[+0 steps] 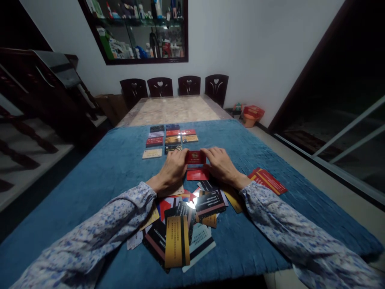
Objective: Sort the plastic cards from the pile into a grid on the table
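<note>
My left hand (172, 169) and my right hand (221, 165) face each other, closed on the two short ends of a dark red card (195, 157) held up between them. Just below it shows a brighter red card (197, 174). Closer to me lies a loose, overlapping pile of cards, with a gold card (177, 243), a black card (210, 204) and a pale blue card (200, 243) near its top. Beyond my hands, cards sit in neat rows, among them a cream card (152, 153) and a red card (154, 141). My fingertips are partly hidden.
A blue cloth (99, 176) covers the near part of the long table (171, 107). Red cards (267, 180) lie to the right of my right wrist. Dark chairs (160, 87) line the far end. An orange bucket (249, 120) stands on the floor at right.
</note>
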Action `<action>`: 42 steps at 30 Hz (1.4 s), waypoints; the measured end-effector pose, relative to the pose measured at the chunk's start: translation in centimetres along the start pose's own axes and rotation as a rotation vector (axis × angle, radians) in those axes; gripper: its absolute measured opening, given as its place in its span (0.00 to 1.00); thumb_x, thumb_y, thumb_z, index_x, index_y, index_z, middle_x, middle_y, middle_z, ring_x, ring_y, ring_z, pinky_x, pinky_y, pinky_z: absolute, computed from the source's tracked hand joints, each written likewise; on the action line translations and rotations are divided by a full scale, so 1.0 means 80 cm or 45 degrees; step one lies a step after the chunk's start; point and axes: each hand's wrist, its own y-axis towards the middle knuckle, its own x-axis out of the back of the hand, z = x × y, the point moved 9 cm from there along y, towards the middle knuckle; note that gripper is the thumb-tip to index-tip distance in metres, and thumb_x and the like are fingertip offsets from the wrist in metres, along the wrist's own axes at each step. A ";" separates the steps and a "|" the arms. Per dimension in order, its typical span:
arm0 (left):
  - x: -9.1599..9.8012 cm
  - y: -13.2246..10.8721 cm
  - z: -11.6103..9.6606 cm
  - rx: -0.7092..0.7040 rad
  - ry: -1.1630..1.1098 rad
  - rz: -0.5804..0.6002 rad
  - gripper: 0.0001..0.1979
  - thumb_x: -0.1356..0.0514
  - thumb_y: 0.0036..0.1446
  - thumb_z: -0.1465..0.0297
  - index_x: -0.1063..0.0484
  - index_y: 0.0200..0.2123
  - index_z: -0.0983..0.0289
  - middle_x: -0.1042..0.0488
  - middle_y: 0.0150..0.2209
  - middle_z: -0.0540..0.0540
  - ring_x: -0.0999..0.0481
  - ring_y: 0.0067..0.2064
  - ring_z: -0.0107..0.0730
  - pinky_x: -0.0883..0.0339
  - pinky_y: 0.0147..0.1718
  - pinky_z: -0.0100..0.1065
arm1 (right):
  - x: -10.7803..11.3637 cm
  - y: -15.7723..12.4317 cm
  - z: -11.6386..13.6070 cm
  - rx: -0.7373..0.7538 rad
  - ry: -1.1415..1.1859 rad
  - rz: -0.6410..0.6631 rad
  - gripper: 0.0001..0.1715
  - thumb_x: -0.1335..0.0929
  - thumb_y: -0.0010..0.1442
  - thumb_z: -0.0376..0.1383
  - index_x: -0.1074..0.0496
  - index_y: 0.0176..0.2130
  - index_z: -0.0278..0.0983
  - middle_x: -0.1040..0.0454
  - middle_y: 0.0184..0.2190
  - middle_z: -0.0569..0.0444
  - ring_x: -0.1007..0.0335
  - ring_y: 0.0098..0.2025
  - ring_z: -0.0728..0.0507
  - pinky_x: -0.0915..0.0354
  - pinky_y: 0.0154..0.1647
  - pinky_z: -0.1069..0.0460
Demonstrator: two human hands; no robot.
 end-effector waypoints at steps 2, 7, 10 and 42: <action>0.001 0.005 0.003 -0.003 0.015 0.027 0.21 0.42 0.60 0.73 0.35 0.57 0.68 0.24 0.49 0.66 0.27 0.50 0.51 0.34 0.48 0.48 | -0.001 0.002 -0.004 -0.013 -0.007 0.009 0.28 0.33 0.64 0.31 0.34 0.62 0.31 0.23 0.50 0.38 0.34 0.50 0.34 0.41 0.49 0.43; 0.010 0.018 0.010 0.009 0.046 0.057 0.24 0.39 0.60 0.71 0.35 0.59 0.65 0.26 0.52 0.66 0.28 0.53 0.53 0.33 0.49 0.49 | 0.003 0.017 -0.018 -0.047 -0.037 0.052 0.28 0.32 0.63 0.33 0.32 0.61 0.34 0.25 0.52 0.38 0.35 0.51 0.34 0.40 0.45 0.44; 0.014 0.026 0.015 0.030 0.042 0.081 0.25 0.38 0.59 0.71 0.34 0.59 0.65 0.29 0.56 0.67 0.31 0.57 0.54 0.33 0.51 0.49 | 0.002 0.028 -0.023 -0.048 -0.092 0.150 0.29 0.31 0.62 0.33 0.32 0.61 0.33 0.28 0.56 0.37 0.37 0.53 0.33 0.41 0.44 0.45; -0.038 0.137 0.113 0.212 0.065 0.274 0.16 0.41 0.60 0.72 0.25 0.51 0.63 0.29 0.56 0.64 0.36 0.60 0.54 0.35 0.54 0.53 | -0.087 0.144 -0.120 -0.018 0.041 0.441 0.23 0.32 0.62 0.30 0.28 0.57 0.34 0.29 0.57 0.41 0.36 0.51 0.36 0.35 0.52 0.45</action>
